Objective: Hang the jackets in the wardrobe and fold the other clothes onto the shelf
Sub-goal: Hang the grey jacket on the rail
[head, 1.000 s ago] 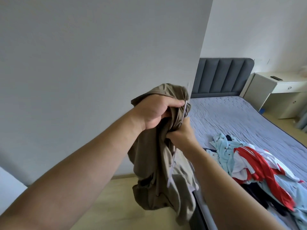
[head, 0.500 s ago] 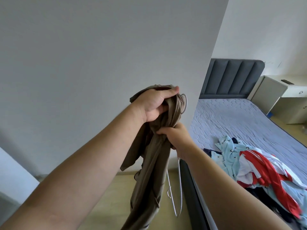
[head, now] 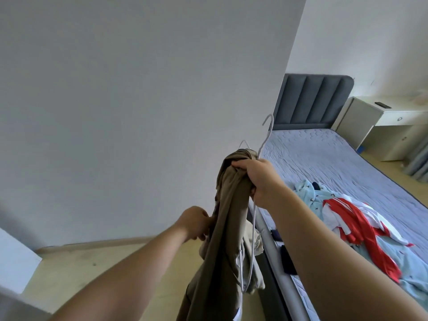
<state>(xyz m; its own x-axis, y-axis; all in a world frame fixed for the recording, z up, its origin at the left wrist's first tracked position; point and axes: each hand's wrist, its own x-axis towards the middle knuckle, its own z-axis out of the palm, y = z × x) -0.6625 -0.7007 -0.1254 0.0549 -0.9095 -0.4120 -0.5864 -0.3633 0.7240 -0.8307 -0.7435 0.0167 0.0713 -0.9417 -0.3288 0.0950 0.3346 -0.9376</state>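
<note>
My right hand is closed tightly around the bunched top of the brown jacket, and the thin wire hanger is caught in the same fist. Its hook stands up above my knuckles. The jacket hangs down from this fist, just beside the left edge of the bed, over the floor. My left hand is lower and further from the bed. It pinches the side of the cloth, though the cloth hides its fingertips.

I think the jacket is soft, light and without any stiffness, so it will collapse. It is better to hold it at the collar or the shoulders. The wire can bend easily.
</note>
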